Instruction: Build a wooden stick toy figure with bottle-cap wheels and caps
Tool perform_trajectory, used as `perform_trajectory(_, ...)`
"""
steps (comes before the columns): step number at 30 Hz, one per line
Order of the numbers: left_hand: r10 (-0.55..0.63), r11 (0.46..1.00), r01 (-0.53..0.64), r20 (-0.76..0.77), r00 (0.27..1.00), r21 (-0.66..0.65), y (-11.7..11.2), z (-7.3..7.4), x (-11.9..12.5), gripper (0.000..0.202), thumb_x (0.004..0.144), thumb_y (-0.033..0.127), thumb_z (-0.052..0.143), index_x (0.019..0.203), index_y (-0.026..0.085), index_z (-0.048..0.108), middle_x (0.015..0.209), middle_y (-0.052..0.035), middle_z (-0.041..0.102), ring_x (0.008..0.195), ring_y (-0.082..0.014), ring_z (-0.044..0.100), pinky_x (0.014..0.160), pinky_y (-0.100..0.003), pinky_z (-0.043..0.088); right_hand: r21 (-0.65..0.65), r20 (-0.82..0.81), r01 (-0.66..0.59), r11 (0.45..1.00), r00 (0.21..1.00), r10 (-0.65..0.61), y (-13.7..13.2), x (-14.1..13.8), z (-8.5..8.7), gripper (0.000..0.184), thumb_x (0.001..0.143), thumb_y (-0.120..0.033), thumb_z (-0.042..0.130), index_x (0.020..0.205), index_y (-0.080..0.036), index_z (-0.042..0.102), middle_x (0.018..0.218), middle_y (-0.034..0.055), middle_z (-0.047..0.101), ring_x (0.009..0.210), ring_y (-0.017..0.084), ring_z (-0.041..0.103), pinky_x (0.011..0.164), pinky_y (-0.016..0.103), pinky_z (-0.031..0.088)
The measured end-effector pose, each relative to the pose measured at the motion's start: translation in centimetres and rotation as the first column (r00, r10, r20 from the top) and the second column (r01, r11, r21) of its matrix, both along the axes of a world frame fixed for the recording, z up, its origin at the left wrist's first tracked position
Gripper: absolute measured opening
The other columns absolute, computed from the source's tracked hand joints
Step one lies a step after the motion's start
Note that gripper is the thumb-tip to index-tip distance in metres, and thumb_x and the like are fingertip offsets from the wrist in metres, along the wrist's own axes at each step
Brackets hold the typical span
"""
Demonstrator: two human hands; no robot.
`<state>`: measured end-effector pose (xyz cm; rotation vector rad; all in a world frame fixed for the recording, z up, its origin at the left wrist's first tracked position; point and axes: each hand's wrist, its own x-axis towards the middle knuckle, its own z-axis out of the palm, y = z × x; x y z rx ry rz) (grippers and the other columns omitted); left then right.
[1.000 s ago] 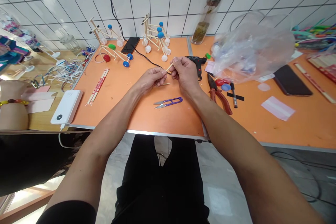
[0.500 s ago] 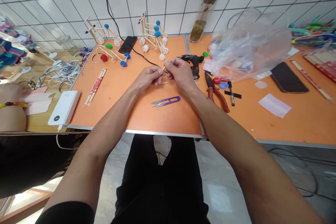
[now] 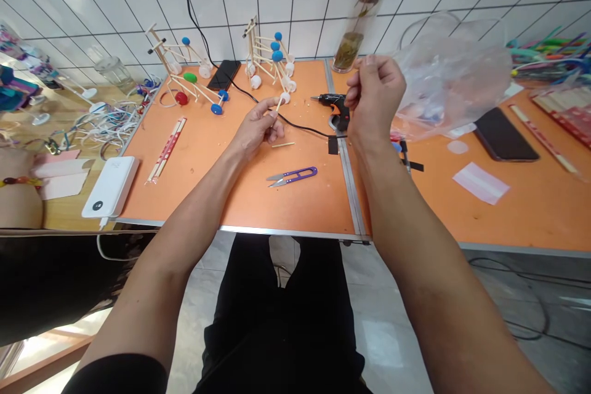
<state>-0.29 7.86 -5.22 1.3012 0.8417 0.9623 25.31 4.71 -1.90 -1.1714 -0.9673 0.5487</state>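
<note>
A short piece of wooden stick (image 3: 279,104) points up from my left hand (image 3: 255,130), pinched between thumb and forefinger. My right hand (image 3: 376,98) is raised in front of the plastic bag, its fingers curled closed; whether anything is inside them is hidden. Just left of that hand lies a black glue gun (image 3: 340,109) on the orange table (image 3: 305,209). Another small stick piece (image 3: 283,144) rests below my left fingers. Nearer me are purple-handled thread snips (image 3: 295,177).
Stick models with coloured caps, one left (image 3: 189,77) and one central (image 3: 265,58), stand at the back. A tall tea bottle (image 3: 353,43) and a plastic bag (image 3: 443,80) are behind my right hand. Left are wrapped chopsticks (image 3: 167,151), a power bank (image 3: 111,188) and another person's arm (image 3: 21,197).
My right hand has left my left hand and moved up and to the right, now covering the pliers. My left hand has kept the stick, which now points upward.
</note>
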Motion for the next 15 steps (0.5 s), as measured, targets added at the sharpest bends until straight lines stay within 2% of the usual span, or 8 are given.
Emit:
perform_trajectory(2,0.014,1.000,-0.014,-0.016,1.000,-0.006,0.0,0.0,0.1,0.035,0.117,0.040,0.086,0.150,0.028,0.080,0.074,0.0032,0.078,0.052,-0.0121,0.063,0.055,-0.023,0.042,-0.032,0.017,-0.002,0.999,1.000,0.003,0.2,0.0,-0.2,0.025,0.130,-0.048,0.069,0.109,-0.034,0.067,0.090,-0.0027,0.077,0.076,0.017,0.060,0.069,0.031,0.050)
perform_trajectory(5,-0.002,1.000,0.002,-0.016,1.000,-0.022,-0.2,0.2,0.3,0.039,0.112,0.031,0.085,0.150,0.026,0.080,0.075,0.0030,0.079,0.051,-0.0120,0.061,0.054,-0.023,0.042,-0.122,0.076,-0.122,0.985,0.988,0.132,0.2,-1.9,-1.1,0.025,0.123,-0.039,0.076,0.102,-0.030,0.067,0.085,-0.0034,0.074,0.069,0.015,0.060,0.067,0.031,0.049)
perform_trajectory(7,-0.020,0.999,0.020,0.007,1.000,-0.036,-0.2,0.2,0.4,0.038,0.107,0.023,0.084,0.144,0.026,0.078,0.077,0.0036,0.080,0.050,-0.0116,0.059,0.054,-0.022,0.042,-0.144,0.169,-0.208,0.968,0.958,0.231,0.1,-3.5,-1.8,0.026,0.118,-0.036,0.082,0.098,-0.028,0.068,0.085,-0.0034,0.074,0.070,0.015,0.063,0.069,0.031,0.052)
perform_trajectory(9,-0.019,0.999,0.020,0.027,0.999,-0.035,-0.1,0.1,0.4,0.033,0.104,0.018,0.081,0.135,0.026,0.074,0.078,0.0050,0.081,0.050,-0.0114,0.056,0.054,-0.022,0.042,-0.132,0.261,-0.247,0.960,0.926,0.274,0.0,-4.7,-2.2,0.025,0.116,-0.032,0.082,0.095,-0.027,0.069,0.084,-0.0032,0.074,0.073,0.016,0.065,0.073,0.031,0.054)
perform_trajectory(12,0.026,1.000,-0.026,0.006,1.000,0.005,0.5,-0.6,0.2,0.021,0.106,0.018,0.079,0.120,0.027,0.067,0.077,0.0059,0.079,0.048,-0.0111,0.050,0.051,-0.023,0.036,-0.124,0.358,-0.249,0.961,0.892,0.277,-0.2,-5.1,-2.4,0.024,0.116,-0.026,0.079,0.093,-0.027,0.070,0.084,-0.0025,0.074,0.078,0.018,0.067,0.078,0.032,0.054)
perform_trajectory(15,0.112,0.988,-0.107,-0.047,0.993,0.108,1.8,-2.0,0.2,0.022,0.111,0.018,0.082,0.110,0.028,0.062,0.071,0.0073,0.070,0.049,-0.0109,0.045,0.054,-0.025,0.032,-0.138,0.401,-0.228,0.964,0.877,0.265,-0.3,-4.6,-2.4,0.023,0.115,-0.025,0.078,0.093,-0.026,0.072,0.084,-0.0021,0.074,0.081,0.019,0.068,0.081,0.033,0.053)
